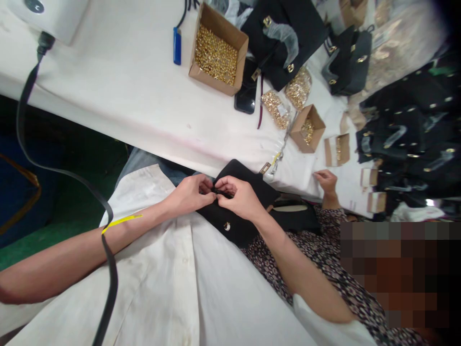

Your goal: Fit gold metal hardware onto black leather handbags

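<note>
A black handbag (239, 233) lies tilted across my lap, against the table's edge. One metal fitting (226, 226) shows on its near side, and another metal piece (265, 167) sits at its far right corner. My left hand (192, 193) comes from the left with its fingers pinched on a small dark part of the bag. From the right, my right hand (237, 196) pinches at the same spot, its fingertips nearly meeting those of the left. My fingers hide the exact part they grip.
On the white table (118, 81) stand a carton of gold-coloured fittings (216, 55), a phone (246, 101), a blue lighter (176, 45) and bagged fittings (275, 108). More black bags (396, 129) pile up at right. A co-worker's hand (327, 181) is nearby. A black cable (72, 173) hangs at left.
</note>
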A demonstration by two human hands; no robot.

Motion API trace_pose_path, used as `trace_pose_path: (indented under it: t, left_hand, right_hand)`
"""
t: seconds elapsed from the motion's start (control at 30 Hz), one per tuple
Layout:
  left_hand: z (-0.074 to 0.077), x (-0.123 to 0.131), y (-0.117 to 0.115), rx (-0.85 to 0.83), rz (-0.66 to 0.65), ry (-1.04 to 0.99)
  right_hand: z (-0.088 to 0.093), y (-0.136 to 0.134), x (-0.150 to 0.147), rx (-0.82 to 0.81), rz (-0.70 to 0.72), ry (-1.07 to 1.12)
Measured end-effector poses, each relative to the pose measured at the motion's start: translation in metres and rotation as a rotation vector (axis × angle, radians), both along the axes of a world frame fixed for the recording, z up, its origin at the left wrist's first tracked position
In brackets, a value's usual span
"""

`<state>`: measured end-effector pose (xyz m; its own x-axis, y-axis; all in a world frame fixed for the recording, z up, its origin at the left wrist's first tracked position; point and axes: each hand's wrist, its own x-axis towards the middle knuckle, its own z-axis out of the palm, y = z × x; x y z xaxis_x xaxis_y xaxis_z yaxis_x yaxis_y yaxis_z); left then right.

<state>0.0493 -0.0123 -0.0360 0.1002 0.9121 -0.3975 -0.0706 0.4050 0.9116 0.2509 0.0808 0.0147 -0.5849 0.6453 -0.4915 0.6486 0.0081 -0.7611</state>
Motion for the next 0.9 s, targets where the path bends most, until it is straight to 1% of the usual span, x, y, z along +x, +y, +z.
trace_pose_path:
  t: [0.1,0.2,0.3,0.4,0.6,0.8,0.9]
  left_hand:
    - [0.005,0.000,-0.008,0.012,-0.035,0.044]
    - [0.006,0.002,-0.014,0.024,-0.070,0.084]
    - [0.003,0.005,-0.016,0.021,-0.083,0.070]
    - [0.003,0.005,-0.014,-0.002,-0.081,0.019]
    - [0.008,0.002,-0.012,-0.039,-0.067,-0.085]
    - [0.011,-0.001,-0.008,-0.049,-0.057,-0.057]
    - [0.012,0.000,-0.005,-0.044,-0.040,-0.041]
  right_hand:
    - [0.001,-0.002,0.003,0.028,0.002,0.010]
    - [0.002,-0.001,0.007,0.018,-0.004,0.028]
    - [0.005,0.001,0.009,-0.024,-0.004,0.054]
    - [0.009,0.004,0.009,-0.047,0.026,0.040]
    - [0.009,0.003,0.005,0.057,0.059,-0.047]
    - [0.008,0.000,0.003,0.096,0.071,-0.026]
    - [0.011,-0.001,0.003,0.190,0.123,-0.054]
